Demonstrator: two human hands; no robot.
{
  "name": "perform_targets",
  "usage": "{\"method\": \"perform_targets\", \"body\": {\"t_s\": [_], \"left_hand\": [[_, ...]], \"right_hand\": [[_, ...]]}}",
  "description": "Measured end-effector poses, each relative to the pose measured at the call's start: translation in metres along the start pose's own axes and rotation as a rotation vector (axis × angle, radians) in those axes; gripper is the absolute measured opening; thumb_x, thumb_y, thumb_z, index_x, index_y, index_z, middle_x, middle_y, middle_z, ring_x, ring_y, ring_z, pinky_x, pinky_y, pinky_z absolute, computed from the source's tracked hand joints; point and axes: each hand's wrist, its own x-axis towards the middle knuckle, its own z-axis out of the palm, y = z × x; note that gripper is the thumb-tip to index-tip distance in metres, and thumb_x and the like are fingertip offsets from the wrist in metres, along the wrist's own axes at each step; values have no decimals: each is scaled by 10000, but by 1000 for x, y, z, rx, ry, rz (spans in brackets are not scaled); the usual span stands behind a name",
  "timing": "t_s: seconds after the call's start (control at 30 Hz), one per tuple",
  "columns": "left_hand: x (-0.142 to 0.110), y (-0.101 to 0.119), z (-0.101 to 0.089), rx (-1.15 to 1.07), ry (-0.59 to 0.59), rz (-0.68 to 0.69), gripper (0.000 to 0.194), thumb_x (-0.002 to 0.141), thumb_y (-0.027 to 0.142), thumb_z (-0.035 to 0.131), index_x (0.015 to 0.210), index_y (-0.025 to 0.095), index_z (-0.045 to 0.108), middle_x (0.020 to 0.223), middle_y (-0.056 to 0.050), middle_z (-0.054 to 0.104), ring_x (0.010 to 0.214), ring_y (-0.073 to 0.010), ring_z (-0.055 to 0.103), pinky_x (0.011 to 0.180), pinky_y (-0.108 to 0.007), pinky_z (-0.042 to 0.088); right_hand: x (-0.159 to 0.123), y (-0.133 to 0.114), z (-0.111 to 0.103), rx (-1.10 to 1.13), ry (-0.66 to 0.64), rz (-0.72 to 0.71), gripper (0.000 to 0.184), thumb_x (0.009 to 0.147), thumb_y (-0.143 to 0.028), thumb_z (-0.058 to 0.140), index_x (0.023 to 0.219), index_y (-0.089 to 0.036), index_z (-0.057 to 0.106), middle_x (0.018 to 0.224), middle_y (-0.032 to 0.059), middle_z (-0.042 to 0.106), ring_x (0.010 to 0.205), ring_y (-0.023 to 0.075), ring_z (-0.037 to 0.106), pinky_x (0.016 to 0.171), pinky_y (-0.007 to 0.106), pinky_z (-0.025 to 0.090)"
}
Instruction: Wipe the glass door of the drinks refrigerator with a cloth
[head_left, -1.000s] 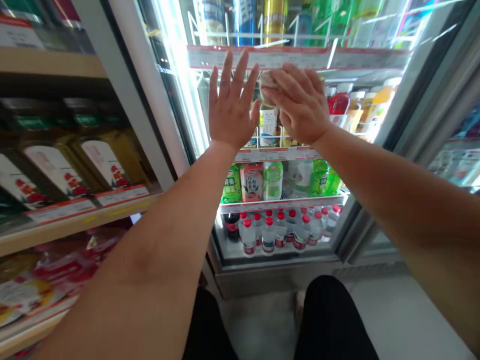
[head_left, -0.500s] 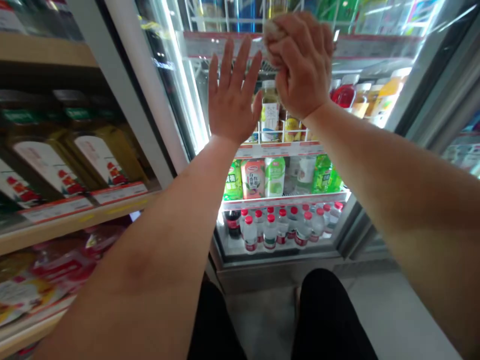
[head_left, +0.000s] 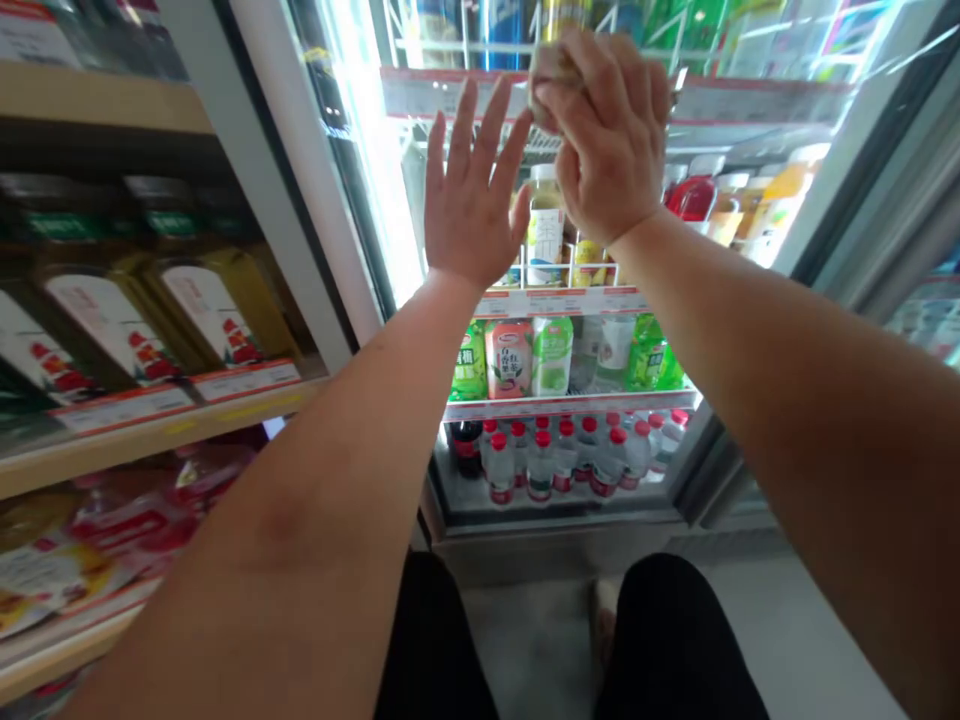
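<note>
My left hand [head_left: 469, 200] is raised with fingers stretched and spread, palm toward the glass front of a lit drinks cooler [head_left: 360, 170]. Right beside it, slightly higher, my right hand [head_left: 611, 140] is closed around a small crumpled pale cloth or tissue [head_left: 551, 68], held at the level of the upper shelf's price strip [head_left: 750, 100]. Behind the hands stands a bottle with a white label [head_left: 545, 225]. I cannot tell whether either hand touches the glass.
Cooler shelves hold green and pink drink bottles [head_left: 510, 360] and red-capped water bottles [head_left: 570, 460]. To the left, a wooden shelf [head_left: 150, 435] carries large oil bottles [head_left: 210, 310], with red packets [head_left: 112, 530] below. My knees in black trousers [head_left: 667, 640] are above a grey floor.
My right hand rose with the cloth from the middle shelf's height to the upper price strip and curled tighter. The left hand stayed raised and open.
</note>
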Motion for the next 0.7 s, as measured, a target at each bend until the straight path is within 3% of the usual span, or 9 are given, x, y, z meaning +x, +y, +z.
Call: {"method": "perform_targets", "body": {"t_s": [0.13,0.2,0.3,0.37,0.47,0.53,0.6,0.7], "left_hand": [[-1,0,1,5,-1,-19,674,1004,203,533,1652,200,348,1723,-44,266,1623,-279,134,1355,-528,77],[-1,-1,2,-5,-16,-27,689,997,191,520,1660,203,334,1730,-37,245,1629,-261,100,1360,-507,50],[0,-1,0,-107,-47,-72,698,987,216,507,1657,303,333,1730,66,208,1633,-193,30,1370,-458,-18],[1,-1,-2,-165,-66,-87,704,981,244,517,1654,337,329,1726,111,182,1631,-180,2,1372,-445,-50],[1,0,-4,-103,-80,-75,709,982,222,510,1665,258,322,1737,51,188,1633,-219,36,1372,-472,-15],[2,1,-4,-56,-88,-80,715,975,203,511,1664,235,322,1737,29,197,1633,-232,60,1368,-493,9],[2,1,-2,-85,-84,-89,715,974,216,515,1661,264,321,1735,69,184,1634,-210,40,1372,-486,-9],[3,-1,1,-165,-75,-101,699,981,258,510,1653,295,321,1726,127,157,1632,-170,-1,1378,-455,-53]], "right_hand": [[16,8,-1,58,-91,99,452,1070,-279,465,1511,-307,562,1638,10,432,1515,260,376,1264,508,291],[27,19,-3,59,-129,277,527,1030,-232,509,1551,-302,534,1654,37,403,1542,303,332,1274,564,241],[27,39,-4,30,-55,569,547,1018,-174,458,1548,-272,550,1642,73,413,1539,334,326,1253,580,254],[11,49,-4,30,1,496,538,1003,-174,453,1517,-256,588,1618,66,450,1512,320,359,1253,549,270],[-25,61,-9,66,-10,148,508,1012,-256,443,1493,-251,606,1587,50,495,1472,282,395,1240,506,305],[-45,68,-18,72,-51,20,499,1042,-318,388,1491,-272,600,1581,42,504,1453,271,418,1201,517,346],[-56,71,-28,54,-119,-1,498,1051,-355,371,1499,-313,585,1588,18,496,1456,269,425,1185,528,364],[-61,64,-40,57,-190,90,511,1039,-351,390,1518,-324,567,1591,8,487,1474,294,415,1207,551,349]]}}
